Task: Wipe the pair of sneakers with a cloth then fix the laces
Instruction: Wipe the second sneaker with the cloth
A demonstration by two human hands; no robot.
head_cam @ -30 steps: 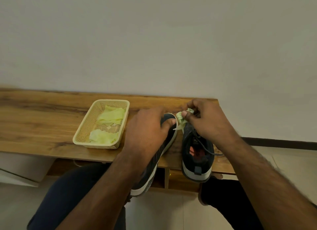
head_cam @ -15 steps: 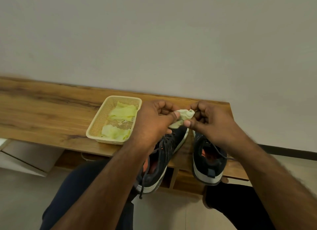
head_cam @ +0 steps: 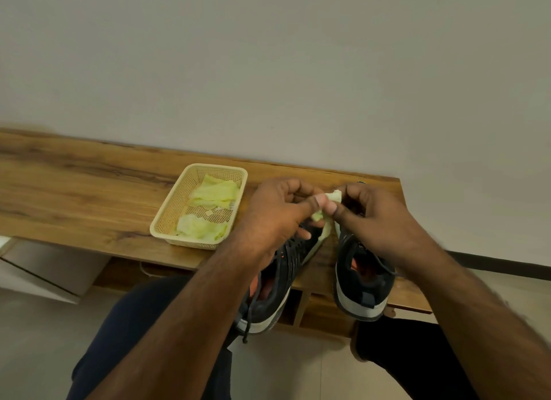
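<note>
Here both hands [head_cam: 325, 211] pinch the cloth [head_cam: 328, 204]; no writing legible.

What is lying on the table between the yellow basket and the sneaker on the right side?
In the head view, the other sneaker lies between the basket and the right sneaker; bare table separates the two sneakers.

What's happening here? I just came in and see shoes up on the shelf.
A person is cleaning a pair of dark sneakers on a wooden shelf. Both the left hand and the right hand pinch a small pale green cloth between them, held above the left sneaker and the right sneaker. The laces look loose, not yet fixed. A cream basket beside the sneakers holds more green cloths.
</note>
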